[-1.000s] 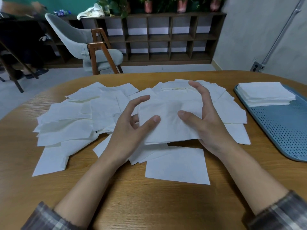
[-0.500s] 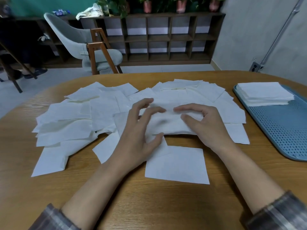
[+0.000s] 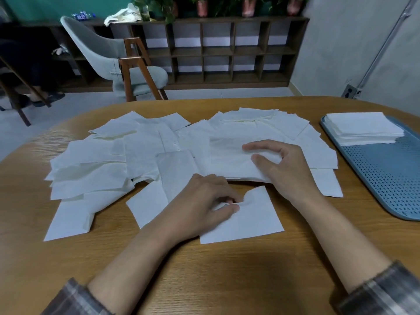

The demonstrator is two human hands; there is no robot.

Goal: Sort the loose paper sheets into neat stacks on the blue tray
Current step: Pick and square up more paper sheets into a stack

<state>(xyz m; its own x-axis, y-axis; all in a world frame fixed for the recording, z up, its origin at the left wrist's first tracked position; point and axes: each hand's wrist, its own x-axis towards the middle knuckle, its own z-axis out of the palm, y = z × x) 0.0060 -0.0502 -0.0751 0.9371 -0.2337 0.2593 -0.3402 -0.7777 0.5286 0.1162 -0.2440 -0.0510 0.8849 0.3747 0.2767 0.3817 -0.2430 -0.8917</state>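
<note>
Head camera: A person's two bare hands work over a spread of loose paper sheets, thin, white and roughly square, lying overlapped and askew across a rounded wooden table with a clear grain. The left hand has its fingers curled in and pinches the far left corner of the nearest sheet, which puckers at the grip while the rest of it lies flat on the wood. The right hand grips a small bundle of soft, slightly rumpled sheets in the middle of the spread, thumb on top and forefinger reaching over the far side; the layered near edge of the bundle shows just beyond the left knuckles. Well to the right lies the blue tray, long with rounded corners and a floor pierced by rows of small slots. A neat stack of squared-up white sheets sits at its far end. Plaid sleeves are pushed back from both forearms. Beyond the table stand a pale moulded chair on angled wooden legs and a dark shelf unit of open square cubbies, with potted plants along its top.
</note>
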